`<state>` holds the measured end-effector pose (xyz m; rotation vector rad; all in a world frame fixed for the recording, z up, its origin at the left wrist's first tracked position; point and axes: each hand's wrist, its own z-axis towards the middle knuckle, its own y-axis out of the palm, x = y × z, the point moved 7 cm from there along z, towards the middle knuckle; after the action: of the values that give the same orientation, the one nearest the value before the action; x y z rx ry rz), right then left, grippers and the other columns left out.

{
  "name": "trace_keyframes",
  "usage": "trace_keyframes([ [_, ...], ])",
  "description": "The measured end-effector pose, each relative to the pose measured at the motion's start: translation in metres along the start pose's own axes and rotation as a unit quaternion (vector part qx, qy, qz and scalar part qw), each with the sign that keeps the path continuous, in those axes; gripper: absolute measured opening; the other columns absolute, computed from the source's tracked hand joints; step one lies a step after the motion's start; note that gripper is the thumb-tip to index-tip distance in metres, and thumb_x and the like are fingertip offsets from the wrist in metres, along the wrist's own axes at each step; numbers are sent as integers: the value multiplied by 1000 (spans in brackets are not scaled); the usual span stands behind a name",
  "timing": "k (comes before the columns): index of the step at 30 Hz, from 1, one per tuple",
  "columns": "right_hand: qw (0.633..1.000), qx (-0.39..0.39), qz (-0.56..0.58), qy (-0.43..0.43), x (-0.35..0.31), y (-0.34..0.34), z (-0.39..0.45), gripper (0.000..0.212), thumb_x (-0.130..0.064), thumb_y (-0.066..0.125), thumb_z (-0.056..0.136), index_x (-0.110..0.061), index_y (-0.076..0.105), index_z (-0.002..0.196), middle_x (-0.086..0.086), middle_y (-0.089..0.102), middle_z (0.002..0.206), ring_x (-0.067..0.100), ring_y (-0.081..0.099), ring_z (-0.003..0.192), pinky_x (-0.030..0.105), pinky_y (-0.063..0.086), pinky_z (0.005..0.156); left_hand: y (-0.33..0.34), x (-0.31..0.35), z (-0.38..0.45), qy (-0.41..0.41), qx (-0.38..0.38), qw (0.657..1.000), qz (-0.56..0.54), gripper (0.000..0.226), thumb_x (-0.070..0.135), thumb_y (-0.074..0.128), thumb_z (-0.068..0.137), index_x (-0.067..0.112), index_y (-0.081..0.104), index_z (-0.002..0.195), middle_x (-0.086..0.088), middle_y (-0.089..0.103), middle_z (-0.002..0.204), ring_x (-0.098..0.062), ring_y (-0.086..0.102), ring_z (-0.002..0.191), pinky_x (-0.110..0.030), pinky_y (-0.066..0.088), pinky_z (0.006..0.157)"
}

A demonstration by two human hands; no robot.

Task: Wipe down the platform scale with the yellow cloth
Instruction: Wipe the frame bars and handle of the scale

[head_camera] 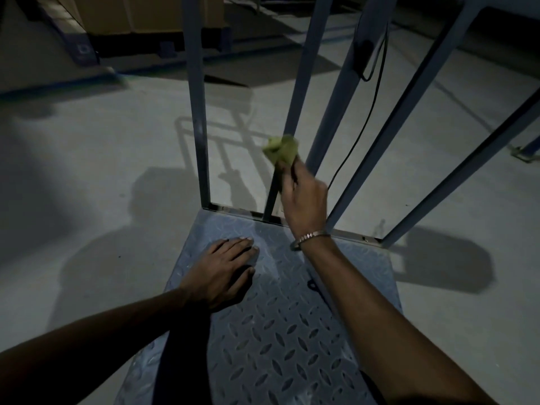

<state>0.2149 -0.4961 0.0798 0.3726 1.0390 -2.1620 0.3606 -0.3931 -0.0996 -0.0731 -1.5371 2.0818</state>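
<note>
yellow-green cloth (281, 150), grey diamond-tread scale platform (280, 331), blue-grey rails (196, 97)

head cam | we look forward and steeply down | close above platform scale (280, 331) | 1 view only

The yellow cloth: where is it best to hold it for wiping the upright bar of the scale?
Hold the yellow cloth by its lower bunched end, as the right hand does now, coming from the right of the middle bar. The loose crumpled part stands above the fingers, so it can probably press against the bar.
</note>
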Motion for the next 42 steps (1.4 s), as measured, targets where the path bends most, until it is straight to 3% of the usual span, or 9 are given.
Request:
trace_keyframes([
  [3,986,144,88,-10,-43,-33,48,28,-24,59,103,-10,70,124,1,66,75,9,51,62,18,31,52,-2,0,-1,3,1,1000,-2,49,43,48,108,19,55,151,-5,52,159,-25,48,147,-46,37,119],
  [6,979,182,85,-14,-50,-37,60,38,-30,62,101,-10,67,133,4,73,85,9,58,69,9,31,61,-2,1,-1,2,-4,1000,2,51,44,47,108,20,54,152,-5,52,158,-25,48,146,-46,37,119],
  [17,975,-138,-12,174,65,76,-75,29,-29,70,93,-12,67,116,16,75,96,34,71,89,40,57,70,-5,4,-1,24,32,999,2,46,38,53,107,16,59,148,-7,56,155,-28,52,143,-47,40,116],
  [20,971,-161,-2,176,64,67,-66,20,-26,73,89,-12,70,104,14,75,95,33,71,90,38,58,71,2,2,1,30,11,999,27,47,39,53,106,15,62,145,-8,58,152,-30,56,138,-47,43,113],
  [26,987,126,80,68,10,-96,11,18,-24,70,96,-20,70,114,-4,75,93,9,71,81,33,59,72,25,25,34,-56,36,996,58,34,34,56,87,14,67,112,-11,64,108,-35,60,89,-46,47,81],
  [30,948,305,89,-3,-13,-209,68,22,-29,62,103,-12,65,116,-3,69,104,6,66,94,23,54,80,51,59,65,-69,40,996,39,46,41,54,83,16,74,117,-8,71,120,-30,68,98,-46,54,89],
  [35,952,302,-10,-56,-27,-224,125,23,-20,59,103,-3,68,116,8,64,115,11,60,101,16,51,85,65,85,87,-53,28,997,43,39,43,53,91,22,71,119,-5,68,127,-29,59,117,-54,38,105],
  [38,952,300,-22,-56,-25,-211,121,21,-13,65,96,-4,71,114,9,64,114,13,61,99,4,41,84,53,85,94,-44,3,999,11,21,46,53,96,33,63,110,5,62,114,-22,58,104,-43,46,94],
  [42,954,299,-3,-37,-15,-193,105,29,-10,71,92,-7,72,121,6,66,111,10,63,96,8,49,84,48,83,97,-36,0,999,24,21,45,55,93,31,61,108,4,61,109,-21,56,98,-40,49,87],
])
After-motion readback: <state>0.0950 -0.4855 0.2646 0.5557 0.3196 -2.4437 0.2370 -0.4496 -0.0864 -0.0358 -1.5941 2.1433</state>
